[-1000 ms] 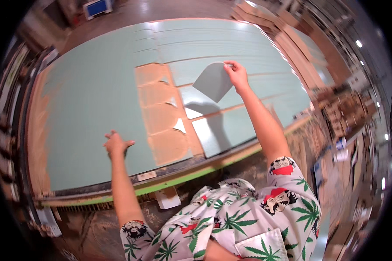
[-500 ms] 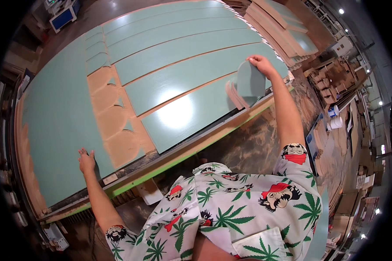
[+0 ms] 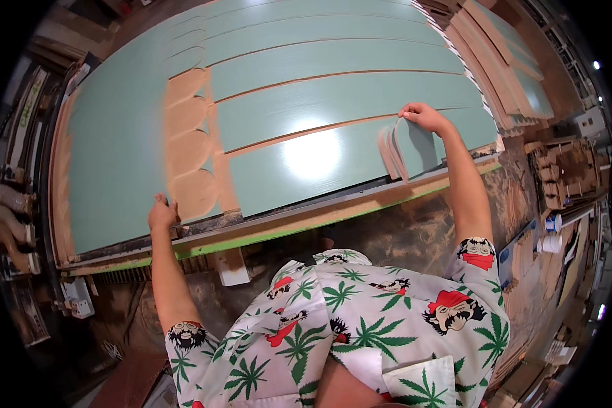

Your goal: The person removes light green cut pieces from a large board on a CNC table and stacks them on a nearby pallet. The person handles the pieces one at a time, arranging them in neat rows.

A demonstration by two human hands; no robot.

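Leaning over a wide table [image 3: 299,228], the person has both arms stretched forward onto a large pale green board [image 3: 115,143] that covers almost the whole top. The board is cut into long strips [image 3: 333,61], and thin brown lines of bare wood show between them.

The right hand [image 3: 425,117] is far out to the right, near the front edge of the board. Its fingers [image 3: 409,111] are pressed together and pinch the top of a few thin green cut pieces [image 3: 404,146] that stand on edge, leaning against one another. The pieces touch the board at their lower ends, just beside the front rim of the table. How many pieces there are is hard to tell, perhaps three or four.

The left hand [image 3: 162,215] lies flat at the front edge of the board, well apart from the right one. Its fingers seem loosely spread and hold nothing; they touch the lower end of a brown column of scalloped openings [image 3: 190,139] where rounded shapes were taken out of the green surface.

Behind the right hand, stacks of cut boards [image 3: 496,54] lie beside the table. The person wears a white short-sleeved shirt [image 3: 360,326] with green leaf prints.
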